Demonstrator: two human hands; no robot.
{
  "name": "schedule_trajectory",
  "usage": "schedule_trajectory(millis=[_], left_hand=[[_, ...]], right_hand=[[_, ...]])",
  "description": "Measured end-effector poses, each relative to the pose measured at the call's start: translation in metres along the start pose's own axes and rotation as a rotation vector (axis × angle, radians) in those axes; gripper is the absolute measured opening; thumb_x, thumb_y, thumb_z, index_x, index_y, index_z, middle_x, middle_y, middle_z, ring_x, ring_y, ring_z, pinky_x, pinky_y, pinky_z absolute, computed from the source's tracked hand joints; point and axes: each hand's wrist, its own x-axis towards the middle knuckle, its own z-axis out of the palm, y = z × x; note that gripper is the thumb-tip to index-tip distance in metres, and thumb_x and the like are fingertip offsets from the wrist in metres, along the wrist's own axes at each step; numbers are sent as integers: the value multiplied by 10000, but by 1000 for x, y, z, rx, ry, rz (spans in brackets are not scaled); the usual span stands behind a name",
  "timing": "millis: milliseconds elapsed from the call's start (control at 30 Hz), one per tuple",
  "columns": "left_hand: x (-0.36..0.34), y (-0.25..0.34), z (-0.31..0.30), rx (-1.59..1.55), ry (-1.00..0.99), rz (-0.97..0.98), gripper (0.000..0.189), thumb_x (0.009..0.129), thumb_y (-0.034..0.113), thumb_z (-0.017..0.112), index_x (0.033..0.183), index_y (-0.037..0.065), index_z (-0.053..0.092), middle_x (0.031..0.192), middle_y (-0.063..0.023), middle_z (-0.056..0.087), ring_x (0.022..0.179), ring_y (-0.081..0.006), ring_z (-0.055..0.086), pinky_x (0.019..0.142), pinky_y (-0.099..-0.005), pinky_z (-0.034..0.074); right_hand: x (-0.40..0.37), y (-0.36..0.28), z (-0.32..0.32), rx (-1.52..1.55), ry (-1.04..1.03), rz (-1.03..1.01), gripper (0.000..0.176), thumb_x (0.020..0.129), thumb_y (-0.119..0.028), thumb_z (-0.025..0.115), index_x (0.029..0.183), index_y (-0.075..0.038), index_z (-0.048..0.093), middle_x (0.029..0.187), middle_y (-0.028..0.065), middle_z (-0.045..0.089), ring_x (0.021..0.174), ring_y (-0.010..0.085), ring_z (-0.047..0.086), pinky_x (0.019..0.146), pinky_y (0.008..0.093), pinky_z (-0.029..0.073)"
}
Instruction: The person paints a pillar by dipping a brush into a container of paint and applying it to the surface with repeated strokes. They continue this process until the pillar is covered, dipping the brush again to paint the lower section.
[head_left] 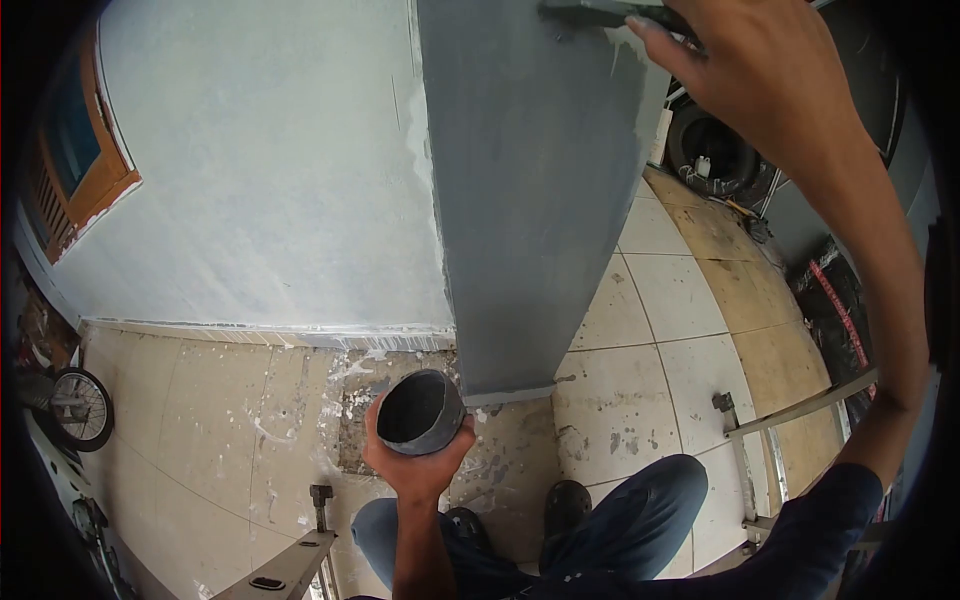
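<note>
My left hand [418,468] is wrapped round a dark, paint-stained cup [450,420] below the pillar, its open top facing up. At the top right, my right hand [725,50] grips a dark brush [600,14], whose far end lies against the upper part of the grey pillar [535,190]. Dark grey paint covers most of the pillar's face, with a paler, uneven edge along its upper right. A pale wall [270,160] adjoins the pillar on the left.
Metal frame parts stand at the lower left [290,565] and right [800,405]. Paint spots mark the tiled floor [210,420]. A small wheel [80,409] is at far left, a tire [712,150] at right. My shoes [568,505] are below the pillar.
</note>
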Motion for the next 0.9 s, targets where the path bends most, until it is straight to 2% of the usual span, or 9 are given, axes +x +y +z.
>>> schedule_trajectory(millis=[100, 267, 433, 533, 667, 733, 800, 867, 900], left_hand=[[0, -1, 0, -4, -24, -10, 750, 542, 169, 921, 1172, -34, 567, 969, -113, 732, 863, -191, 729, 812, -330, 580], [-2, -3, -3, -38, 24, 7, 748, 535, 166, 919, 1168, -32, 572, 969, -109, 726, 856, -192, 724, 806, -330, 579], [-3, -5, -4, -10, 18, -8, 738, 530, 158, 912, 1160, -28, 576, 968, -107, 726, 850, -193, 724, 805, -329, 578], [-1, 0, -3, -23, 7, -9, 728, 529, 156, 909, 1154, -26, 583, 966, -106, 726, 847, -192, 724, 806, -329, 578], [1, 3, 1, -33, -12, -50, 710, 530, 155, 907, 1139, -26, 591, 962, -105, 727, 844, -191, 725, 805, -332, 578], [1, -2, 3, -25, -11, -35, 704, 530, 153, 907, 1134, -26, 594, 964, -105, 725, 843, -191, 723, 807, -332, 576], [2, -2, 6, -15, -11, -20, 698, 530, 151, 907, 1129, -26, 596, 965, -106, 723, 843, -192, 721, 808, -332, 574], [2, 2, 6, -57, -16, -69, 688, 531, 147, 905, 1126, -20, 603, 974, -106, 712, 848, -194, 712, 816, -337, 570], [0, 0, 6, -60, -23, -69, 688, 531, 147, 905, 1126, -20, 603, 974, -106, 712, 848, -194, 712, 816, -337, 570]], right_hand=[[13, -3, -10, -194, -49, 179, 297, 800, -245, 773, 666, -23, 627, 515, 121, 574, 473, 268, 610, 477, 363, 467], [-63, -91, 32, -269, -76, -11, 178, 797, -106, 702, 808, 68, 665, 544, 34, 493, 501, 130, 566, 353, 270, 413], [-110, -144, 35, 178, -321, -165, 187, 828, -132, 675, 832, 55, 667, 571, 79, 556, 505, 157, 577, 366, 285, 389], [-98, -101, 37, 374, -368, 20, 214, 863, -189, 684, 793, 11, 653, 580, 88, 589, 516, 212, 614, 434, 344, 445], [-54, -14, 9, 159, -273, 170, 258, 863, -268, 732, 796, -35, 644, 637, 90, 614, 599, 267, 645, 581, 384, 512], [-40, 35, 14, 53, 63, 31, 255, 837, -236, 781, 868, -24, 644, 570, 84, 566, 489, 249, 590, 470, 365, 451], [-15, 38, -18, -232, -29, 216, 283, 801, -216, 765, 648, -21, 628, 494, 127, 553, 439, 269, 585, 461, 365, 461], [-32, 52, -3, -314, -25, 268, 257, 791, -191, 765, 654, -11, 644, 489, 131, 552, 420, 273, 577, 454, 367, 462], [-45, 49, 6, -275, 52, 171, 231, 816, -209, 771, 789, -18, 645, 553, 96, 571, 478, 253, 601, 454, 356, 459]])
